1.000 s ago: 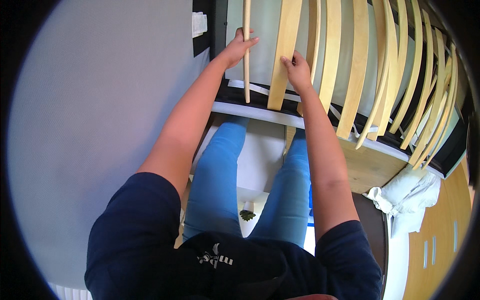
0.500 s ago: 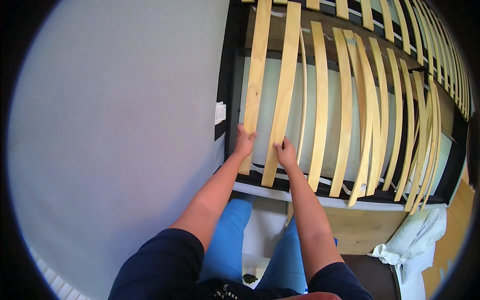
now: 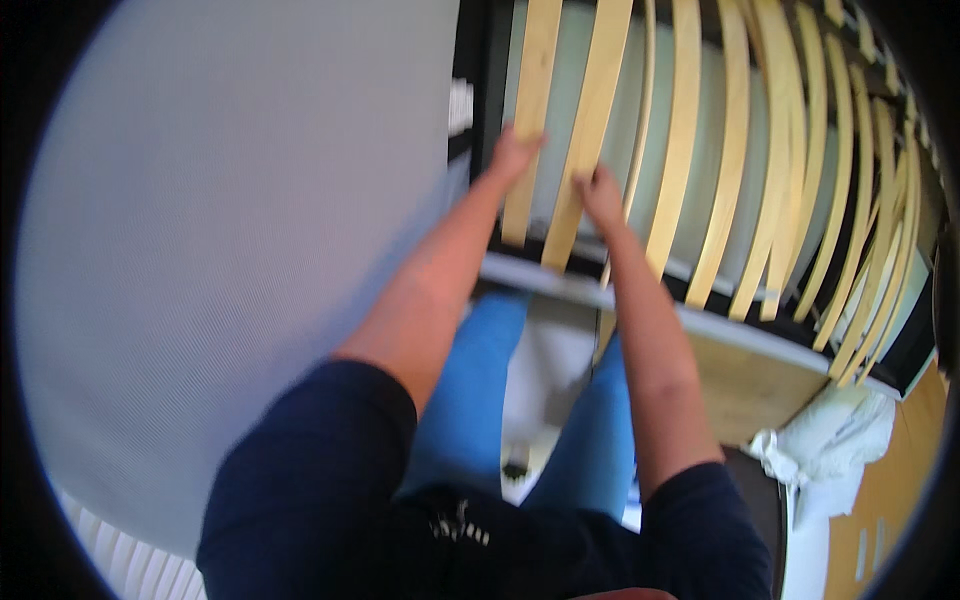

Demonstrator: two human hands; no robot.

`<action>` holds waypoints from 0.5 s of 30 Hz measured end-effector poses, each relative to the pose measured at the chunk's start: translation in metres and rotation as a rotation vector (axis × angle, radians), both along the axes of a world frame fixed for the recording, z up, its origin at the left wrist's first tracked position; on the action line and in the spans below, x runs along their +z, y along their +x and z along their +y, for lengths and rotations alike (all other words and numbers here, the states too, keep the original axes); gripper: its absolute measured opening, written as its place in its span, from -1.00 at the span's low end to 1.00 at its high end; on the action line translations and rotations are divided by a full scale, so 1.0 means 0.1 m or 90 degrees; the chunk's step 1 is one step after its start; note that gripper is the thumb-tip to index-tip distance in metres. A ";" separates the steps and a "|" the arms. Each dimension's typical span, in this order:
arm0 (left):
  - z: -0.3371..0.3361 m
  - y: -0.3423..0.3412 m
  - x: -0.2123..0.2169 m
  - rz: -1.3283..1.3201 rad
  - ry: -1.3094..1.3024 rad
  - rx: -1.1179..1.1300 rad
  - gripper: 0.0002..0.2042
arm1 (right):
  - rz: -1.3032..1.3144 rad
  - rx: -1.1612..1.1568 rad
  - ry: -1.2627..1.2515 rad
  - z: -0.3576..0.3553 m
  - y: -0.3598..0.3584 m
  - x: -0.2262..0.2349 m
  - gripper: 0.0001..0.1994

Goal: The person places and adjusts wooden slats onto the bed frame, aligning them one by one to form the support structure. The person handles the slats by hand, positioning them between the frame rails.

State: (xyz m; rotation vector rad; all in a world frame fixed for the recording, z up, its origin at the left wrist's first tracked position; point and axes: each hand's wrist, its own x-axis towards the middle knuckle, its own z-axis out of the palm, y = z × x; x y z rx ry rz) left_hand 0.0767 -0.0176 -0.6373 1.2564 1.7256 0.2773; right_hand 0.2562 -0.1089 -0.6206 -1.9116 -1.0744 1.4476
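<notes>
A bed frame stands in front of me with many curved pale wooden slats (image 3: 690, 130) running away from me. My left hand (image 3: 512, 155) rests on the leftmost slat (image 3: 530, 120), fingers laid over it. My right hand (image 3: 600, 190) grips the second slat (image 3: 590, 130) near its near end. Both slats' near ends sit by the grey front rail (image 3: 720, 325) of the frame. The picture is motion-blurred.
A pale grey wall (image 3: 220, 250) fills the left side. The dark side rail (image 3: 480, 100) of the frame runs beside it. A crumpled white cloth (image 3: 830, 445) lies at the lower right on a wooden floor (image 3: 890, 500). My legs in blue trousers (image 3: 480, 390) stand below the rail.
My view has swung, and the bed frame now sits higher and nearer. Both hands stay on the two leftmost slats, which look shifted slightly.
</notes>
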 end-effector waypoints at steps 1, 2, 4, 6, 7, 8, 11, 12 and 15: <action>0.07 0.08 0.04 -0.016 -0.044 -0.010 -0.35 | 0.038 -0.026 0.011 0.03 0.06 -0.06 -0.65; 0.10 0.05 0.07 -0.025 -0.057 -0.008 -0.33 | 0.004 -0.035 0.005 0.04 0.03 -0.01 -0.67; 0.18 0.05 0.09 0.048 -0.054 -0.046 -0.28 | 0.050 -0.068 -0.013 0.07 0.03 -0.01 -0.69; 0.16 0.02 0.17 0.044 -0.056 -0.066 -0.25 | 0.056 -0.080 -0.044 0.04 0.06 0.05 -0.69; 0.16 0.01 0.19 0.041 -0.052 -0.077 -0.23 | 0.057 -0.086 -0.055 0.05 0.06 0.08 -0.70; 0.15 0.01 0.20 0.046 -0.056 -0.076 -0.22 | 0.048 -0.081 -0.058 0.05 0.06 0.10 -0.70; 0.14 -0.02 0.19 0.043 -0.063 -0.073 -0.20 | 0.028 -0.067 -0.056 0.07 0.02 0.16 -0.70; 0.14 -0.03 0.16 0.033 -0.069 -0.075 -0.20 | 0.026 -0.069 -0.056 0.07 0.01 0.17 -0.70; 0.16 -0.05 0.18 0.042 -0.069 -0.089 -0.21 | 0.009 -0.056 -0.065 0.09 0.00 0.16 -0.69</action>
